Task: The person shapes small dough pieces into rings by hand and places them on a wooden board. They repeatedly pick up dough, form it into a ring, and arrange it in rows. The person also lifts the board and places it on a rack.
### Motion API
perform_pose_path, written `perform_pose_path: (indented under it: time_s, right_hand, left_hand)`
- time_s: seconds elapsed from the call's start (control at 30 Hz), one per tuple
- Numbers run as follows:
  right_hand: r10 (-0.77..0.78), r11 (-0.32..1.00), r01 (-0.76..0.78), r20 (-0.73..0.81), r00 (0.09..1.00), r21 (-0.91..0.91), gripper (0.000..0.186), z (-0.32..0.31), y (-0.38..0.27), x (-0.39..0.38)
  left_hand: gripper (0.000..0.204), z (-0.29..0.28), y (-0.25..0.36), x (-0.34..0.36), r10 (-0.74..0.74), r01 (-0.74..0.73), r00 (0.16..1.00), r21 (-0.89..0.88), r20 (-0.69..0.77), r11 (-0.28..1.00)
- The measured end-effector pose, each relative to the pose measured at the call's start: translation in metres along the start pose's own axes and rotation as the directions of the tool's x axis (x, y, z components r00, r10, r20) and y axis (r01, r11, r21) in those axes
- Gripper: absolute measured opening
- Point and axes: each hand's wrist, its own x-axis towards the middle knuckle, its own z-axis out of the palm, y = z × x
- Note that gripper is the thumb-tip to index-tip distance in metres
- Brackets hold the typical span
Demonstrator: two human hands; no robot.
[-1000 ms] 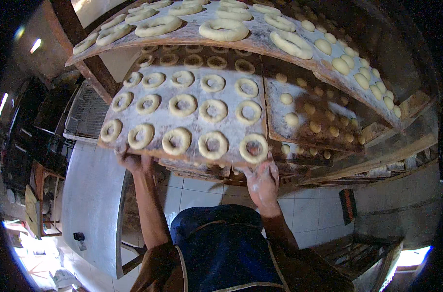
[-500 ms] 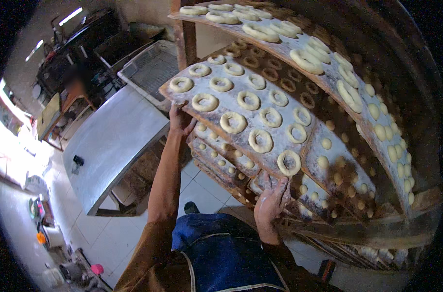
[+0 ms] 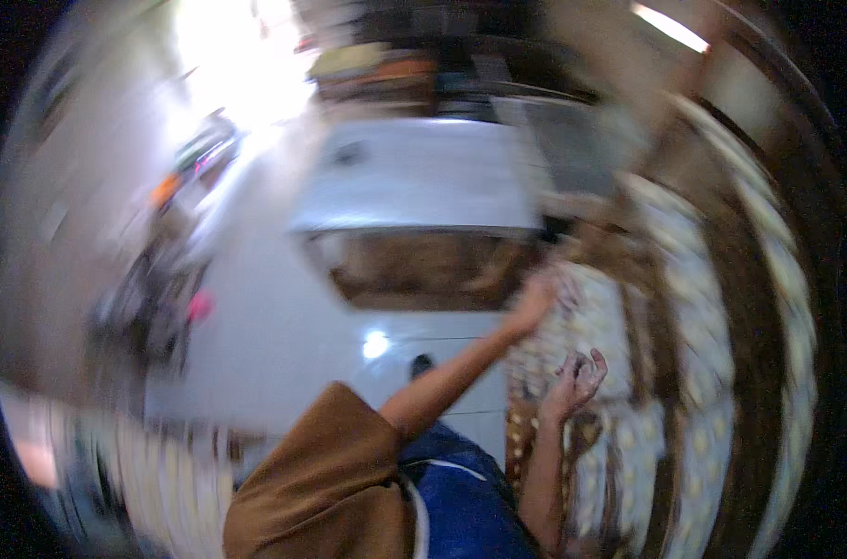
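Dough board (image 3: 614, 321) release seems in hand: right hand (image 3: 580, 380) empty, left hand (image 3: 537, 296) grip untellable; board-edge clearance is needed.

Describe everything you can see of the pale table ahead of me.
The table stands ahead of you, its broad, flat top pale bluish-grey and shiny, perhaps metal. Motion blur softens its edges. A small dark object rests toward the top's far left. Beneath is a shadowed brown space, too blurred to detail. Your left hand is close to its near right corner, but whether it touches is unclear.
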Motion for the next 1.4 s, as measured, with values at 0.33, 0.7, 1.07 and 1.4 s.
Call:
perform_pose_path:
  time_s: [0.33,0.7,1.07,1.4]
  right_hand:
    - [0.189,0.962,0.256,0.901,-0.389,-0.092,0.03,0.077,0.097,-0.253]
    - [-0.427,0.696,-0.087,0.314,-0.848,0.713,0.04,-0.029,0.059,-0.592]
    - [0.2,0.735,0.348,0.303,-0.932,0.583,0.025,-0.026,0.029,-0.664]
    - [0.22,0.909,0.187,-0.048,-0.974,0.373,0.03,-0.097,-0.009,-0.868]
  left_hand:
    - [0.017,-0.13,0.186,-0.552,0.383,0.71,-0.156,0.165,-0.911,0.684]
    - [0.018,-0.159,0.206,-0.851,0.277,0.884,-0.456,-0.394,-0.846,0.254]
    - [0.034,-0.129,0.275,-0.93,0.297,0.606,-0.569,-0.147,-0.767,0.781]
    - [0.032,-0.145,0.314,-1.046,0.493,0.756,-0.654,-0.525,-0.574,0.392]
